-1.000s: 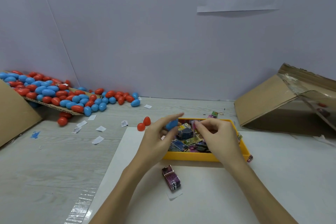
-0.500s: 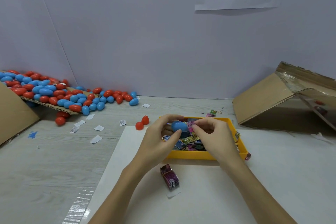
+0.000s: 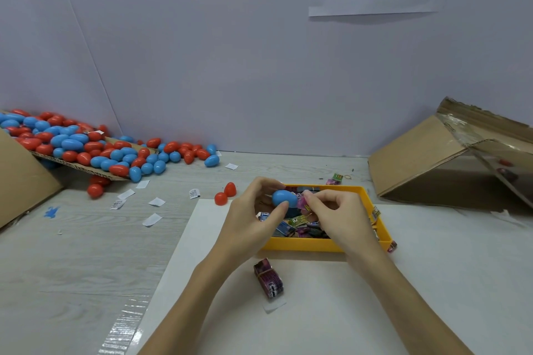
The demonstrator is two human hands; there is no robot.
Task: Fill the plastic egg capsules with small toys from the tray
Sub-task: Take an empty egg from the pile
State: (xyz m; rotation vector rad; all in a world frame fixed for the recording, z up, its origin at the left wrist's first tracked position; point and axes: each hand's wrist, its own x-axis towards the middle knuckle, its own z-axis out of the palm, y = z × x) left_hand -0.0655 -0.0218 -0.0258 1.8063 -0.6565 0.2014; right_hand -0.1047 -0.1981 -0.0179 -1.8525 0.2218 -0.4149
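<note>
Above the yellow tray (image 3: 305, 243) of small toys, the left hand (image 3: 253, 216) grips a blue egg capsule (image 3: 284, 198) between thumb and fingers. The right hand (image 3: 337, 215) pinches a pink toy (image 3: 302, 202) against the capsule's 3 o'clock end. A heap of red and blue capsules (image 3: 86, 150) lies at 10 o'clock on the table (image 3: 72, 253).

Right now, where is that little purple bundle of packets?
The purple bundle lies on the white sheet, just in front of the yellow tray, between the person's forearms.
</note>
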